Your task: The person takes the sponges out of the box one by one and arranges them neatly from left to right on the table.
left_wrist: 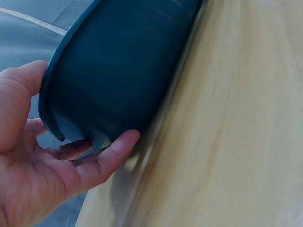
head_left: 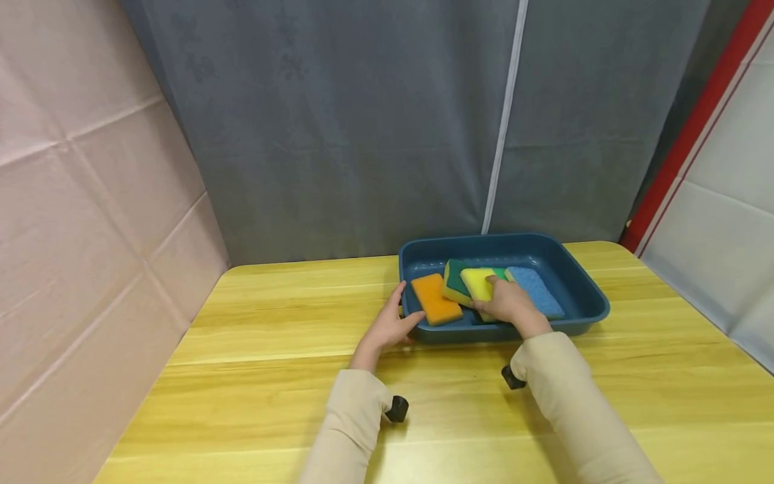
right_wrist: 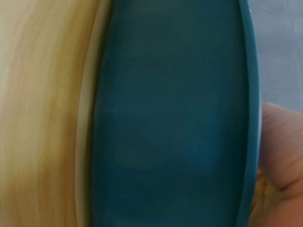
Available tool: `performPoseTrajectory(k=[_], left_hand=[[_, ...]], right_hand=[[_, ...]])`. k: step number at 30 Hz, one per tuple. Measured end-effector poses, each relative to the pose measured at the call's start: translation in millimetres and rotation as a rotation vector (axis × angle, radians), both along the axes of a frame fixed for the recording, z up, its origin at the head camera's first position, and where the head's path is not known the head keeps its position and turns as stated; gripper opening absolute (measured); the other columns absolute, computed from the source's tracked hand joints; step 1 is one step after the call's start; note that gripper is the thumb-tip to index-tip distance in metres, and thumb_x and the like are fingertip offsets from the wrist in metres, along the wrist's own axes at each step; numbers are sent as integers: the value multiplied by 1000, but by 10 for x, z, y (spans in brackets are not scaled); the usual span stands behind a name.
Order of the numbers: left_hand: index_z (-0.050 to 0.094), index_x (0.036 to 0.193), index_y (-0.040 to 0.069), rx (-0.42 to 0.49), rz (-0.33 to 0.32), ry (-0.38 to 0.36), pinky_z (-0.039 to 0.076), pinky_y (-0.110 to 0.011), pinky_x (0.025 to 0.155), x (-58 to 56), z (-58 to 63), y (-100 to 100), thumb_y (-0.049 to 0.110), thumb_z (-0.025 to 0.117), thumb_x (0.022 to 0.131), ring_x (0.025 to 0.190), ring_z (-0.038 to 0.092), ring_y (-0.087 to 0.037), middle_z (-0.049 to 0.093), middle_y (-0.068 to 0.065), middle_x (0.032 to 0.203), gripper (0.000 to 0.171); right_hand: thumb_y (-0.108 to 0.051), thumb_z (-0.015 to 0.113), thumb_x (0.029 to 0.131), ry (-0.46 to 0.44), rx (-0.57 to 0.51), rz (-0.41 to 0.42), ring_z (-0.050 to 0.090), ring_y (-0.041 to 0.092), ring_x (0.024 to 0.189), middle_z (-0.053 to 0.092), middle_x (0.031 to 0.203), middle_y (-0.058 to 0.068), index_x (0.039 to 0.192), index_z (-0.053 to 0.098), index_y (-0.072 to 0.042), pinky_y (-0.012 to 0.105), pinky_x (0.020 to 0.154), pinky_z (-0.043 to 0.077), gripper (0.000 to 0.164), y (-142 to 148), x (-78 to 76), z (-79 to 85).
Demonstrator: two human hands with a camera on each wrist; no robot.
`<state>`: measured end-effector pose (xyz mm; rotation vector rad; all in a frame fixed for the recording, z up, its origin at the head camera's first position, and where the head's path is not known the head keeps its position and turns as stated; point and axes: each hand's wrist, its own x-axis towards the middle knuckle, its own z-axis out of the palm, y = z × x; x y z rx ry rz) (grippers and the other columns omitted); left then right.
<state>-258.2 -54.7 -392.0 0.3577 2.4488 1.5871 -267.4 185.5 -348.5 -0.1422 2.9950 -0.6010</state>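
Note:
A dark blue plastic basin [head_left: 580, 316] holds several sponges. My left hand [head_left: 389, 325] grips its near left corner; in the left wrist view the thumb lies over the rim [left_wrist: 43, 94] and the fingers are against the outer wall. Inside the basin, my right hand [head_left: 512, 304] pinches a yellow sponge [head_left: 475, 283] with green showing at its edge. That sponge overlaps a green-and-yellow sponge [head_left: 455, 281]. An orange sponge [head_left: 437, 300] lies on the left, and a blue sponge [head_left: 535, 292] on the right. In the right wrist view the basin wall [right_wrist: 175, 113] hides the fingertips.
The basin stands on a wooden table [head_left: 254, 349] near its far edge. Behind hangs a grey curtain [head_left: 338, 134]. Pale cloth [head_left: 91, 202] borders the left side, and white cloth with a red strip [head_left: 683, 148] the right.

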Motion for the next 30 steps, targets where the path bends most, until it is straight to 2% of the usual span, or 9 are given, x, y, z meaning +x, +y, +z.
performPoseTrajectory(k=[2,5,8,13,19,30], left_hand=[[8,148,19,28,3,-10,54,-36,59,8,-13,1,27,59,89,78,63,-32,19,-19,148,79],[9,148,21,76,5,-27,55,-37,61,17,-36,4,27,60,89,101,57,-35,20,-20,147,78],[10,148,23,120,8,-41,55,-37,62,24,-58,7,26,60,88,112,50,-39,21,-21,146,78],[12,148,23,153,17,-50,55,-39,63,33,-82,14,26,61,88,109,52,-38,22,-21,146,77],[13,148,22,171,23,-45,55,-39,64,30,-100,14,25,61,88,90,61,-32,26,-23,143,77],[17,146,27,169,46,-47,55,-39,67,-16,-133,12,26,63,86,105,55,-35,26,-19,145,76]], right_hand=[[-33,60,85,-4,-8,-3,51,43,102,56,113,30,133,34,13,53,89,41,71,2,0,6],[-31,59,86,-9,-14,-7,51,43,102,56,113,30,133,34,12,53,89,41,68,2,4,10],[-30,59,87,-11,-15,-12,51,44,103,56,113,30,133,35,12,53,89,41,67,2,9,10],[-29,59,87,1,-13,-15,50,45,104,56,113,30,133,35,12,54,89,41,65,-8,32,36],[-28,58,87,34,-20,-29,48,46,106,53,117,32,132,37,10,55,89,40,63,-40,68,131],[-31,58,86,50,-32,-67,50,40,94,53,117,31,135,35,4,49,80,44,65,-184,195,360]])
